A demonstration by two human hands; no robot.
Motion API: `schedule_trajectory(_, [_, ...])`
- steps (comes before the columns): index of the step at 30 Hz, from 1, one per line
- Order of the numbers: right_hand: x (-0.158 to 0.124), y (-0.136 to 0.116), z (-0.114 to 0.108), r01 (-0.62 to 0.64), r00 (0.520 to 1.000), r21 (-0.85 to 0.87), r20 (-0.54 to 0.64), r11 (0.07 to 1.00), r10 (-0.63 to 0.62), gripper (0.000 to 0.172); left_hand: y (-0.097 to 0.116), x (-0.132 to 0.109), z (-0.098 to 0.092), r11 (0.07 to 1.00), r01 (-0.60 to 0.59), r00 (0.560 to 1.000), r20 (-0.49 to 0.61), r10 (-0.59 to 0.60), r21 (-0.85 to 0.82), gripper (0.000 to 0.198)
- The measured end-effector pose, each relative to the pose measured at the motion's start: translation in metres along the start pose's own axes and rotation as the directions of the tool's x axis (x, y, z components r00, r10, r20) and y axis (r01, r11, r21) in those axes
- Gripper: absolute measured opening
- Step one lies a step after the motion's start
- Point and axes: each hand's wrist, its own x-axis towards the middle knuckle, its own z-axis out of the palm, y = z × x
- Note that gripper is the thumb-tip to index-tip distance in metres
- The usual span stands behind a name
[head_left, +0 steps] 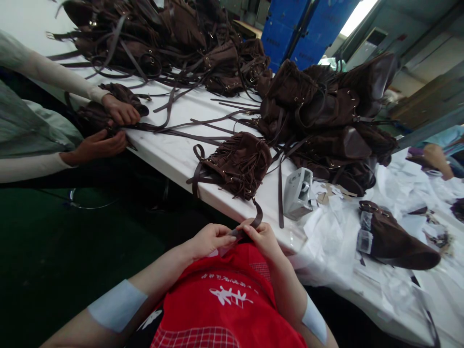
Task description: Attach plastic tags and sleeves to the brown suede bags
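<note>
My left hand (212, 239) and my right hand (263, 237) meet just above my red apron (224, 295), fingers pinched on the end of a dark brown strap (255, 218). That strap runs up to a brown fringed suede bag (241, 164) lying at the near edge of the white table (170, 154). Both hands are closed on the strap end.
Piles of brown bags (326, 116) and loose straps cover the table's far side. A grey tape dispenser (297, 193) stands by crumpled white paper (329, 237); another bag (393, 239) lies on it. At left, another person's hands (108, 128) handle a bag. Blue crates (304, 29) stand behind.
</note>
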Motion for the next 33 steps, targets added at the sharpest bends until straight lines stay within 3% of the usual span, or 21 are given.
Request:
schedule_trajectory(6, [0.002,0.002,0.006,-0.005,1.000,0.152,-0.028,0.988,0.009,0.051,0.004,-0.001,0.005,0.999,-0.028,0.999,0.039,0.027,0.020,0.036])
schedule_trajectory(15, [0.004,-0.015,0.015,-0.127,0.988,0.232,-0.059,0.964,0.144,0.060,0.018,-0.003,0.009,0.997,-0.059,0.998,0.032,0.061,-0.058,0.034])
schedule_trajectory(19, [0.005,-0.009,0.018,-0.147,0.985,0.238,-0.051,0.960,0.163,0.057,0.022,-0.007,0.007,0.989,-0.011,0.997,0.077,0.023,-0.149,0.046])
schedule_trajectory(24, [0.005,0.001,0.021,-0.164,0.983,0.264,-0.041,0.950,0.181,0.054,0.026,-0.009,0.005,0.990,0.053,0.978,0.206,-0.026,-0.129,0.042])
schedule_trajectory(29, [0.003,0.003,0.021,-0.157,0.980,0.280,-0.074,0.947,0.185,0.055,0.027,-0.006,0.009,0.981,0.030,0.998,0.058,-0.019,-0.190,0.043])
schedule_trajectory(33, [0.003,0.008,0.021,-0.138,0.978,0.330,-0.100,0.934,0.181,0.052,0.024,-0.005,0.009,0.979,0.050,0.999,0.006,-0.050,-0.196,0.048])
